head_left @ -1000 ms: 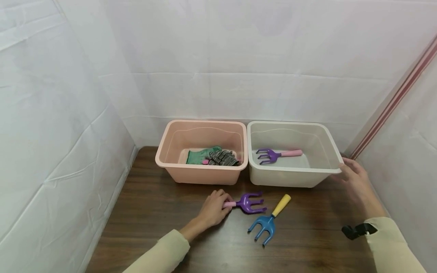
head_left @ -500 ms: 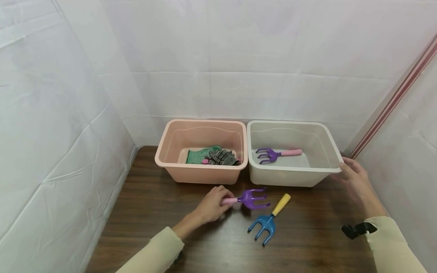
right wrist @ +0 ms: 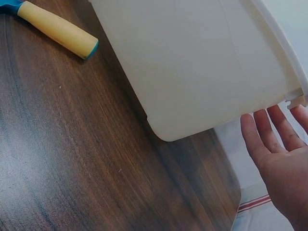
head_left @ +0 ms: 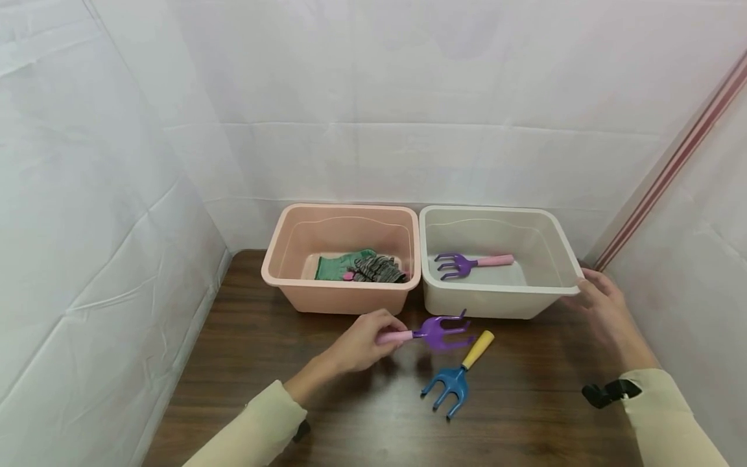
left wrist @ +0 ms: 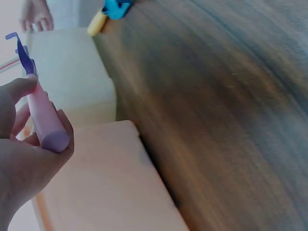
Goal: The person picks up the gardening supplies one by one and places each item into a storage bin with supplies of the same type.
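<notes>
Head view: a purple fork (head_left: 433,332) is gripped by its pink handle (head_left: 395,337) in the curled fingers of the left hand (head_left: 358,344), raised above the table (head_left: 362,428) on the near side of the white bin (head_left: 478,303). A second purple fork (head_left: 458,265) is contained inside the white bin; a blue fork (head_left: 450,384) is laid on its near side. Gloves (head_left: 338,268) are contained in the pink bin (head_left: 344,299), set at its left

Left wrist view: the handle is clamped between thumb and fingers, presumably so that the far end is left free and can be aimed

Right wrist view: the white bin's right end is touched by the nearly straight fingers of the right hand (right wrist: 284,168), probably for steadying; the thumb's position cannot be told here
</notes>
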{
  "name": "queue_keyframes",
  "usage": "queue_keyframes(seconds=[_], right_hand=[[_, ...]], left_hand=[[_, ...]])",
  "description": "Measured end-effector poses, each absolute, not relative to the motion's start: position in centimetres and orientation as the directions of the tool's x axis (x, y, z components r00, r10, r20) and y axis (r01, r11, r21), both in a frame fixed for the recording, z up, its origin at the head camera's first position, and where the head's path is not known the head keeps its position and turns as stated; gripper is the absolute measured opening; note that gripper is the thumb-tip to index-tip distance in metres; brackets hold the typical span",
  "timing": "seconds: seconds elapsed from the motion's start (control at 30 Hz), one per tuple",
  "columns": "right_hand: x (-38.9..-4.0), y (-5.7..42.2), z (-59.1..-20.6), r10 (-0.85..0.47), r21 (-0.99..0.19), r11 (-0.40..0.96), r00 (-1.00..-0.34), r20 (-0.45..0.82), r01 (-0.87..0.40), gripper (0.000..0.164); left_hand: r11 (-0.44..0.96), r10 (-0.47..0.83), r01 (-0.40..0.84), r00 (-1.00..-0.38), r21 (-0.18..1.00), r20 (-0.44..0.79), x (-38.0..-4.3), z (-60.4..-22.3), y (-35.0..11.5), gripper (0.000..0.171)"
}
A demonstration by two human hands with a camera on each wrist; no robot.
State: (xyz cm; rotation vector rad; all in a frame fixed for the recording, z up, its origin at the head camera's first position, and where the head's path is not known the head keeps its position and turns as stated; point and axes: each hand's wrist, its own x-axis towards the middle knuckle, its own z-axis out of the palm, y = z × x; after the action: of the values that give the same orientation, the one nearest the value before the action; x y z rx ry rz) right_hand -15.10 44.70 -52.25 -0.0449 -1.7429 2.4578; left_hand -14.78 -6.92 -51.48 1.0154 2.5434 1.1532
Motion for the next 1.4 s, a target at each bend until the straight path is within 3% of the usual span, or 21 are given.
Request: queue_keyframes(seconds=[0.57,1.4], right_hand=[[-15.2,44.8,-52.5,0.12,-0.946,-0.314,-0.992,0.041,-0.078,0.024],[-15.1,44.9,-52.8,0.091,-0.956,-0.28,-0.994,0.06,-0.083,0.028]], left_hand=[[0.368,0.679,0.532,-0.714,0.763,0.171,-15.6,-47.9,-6.3,0.022],[0.332,0.609,0.524,-0.754,0.784,0.246,-15.8,-47.1,-5.6,0.023]])
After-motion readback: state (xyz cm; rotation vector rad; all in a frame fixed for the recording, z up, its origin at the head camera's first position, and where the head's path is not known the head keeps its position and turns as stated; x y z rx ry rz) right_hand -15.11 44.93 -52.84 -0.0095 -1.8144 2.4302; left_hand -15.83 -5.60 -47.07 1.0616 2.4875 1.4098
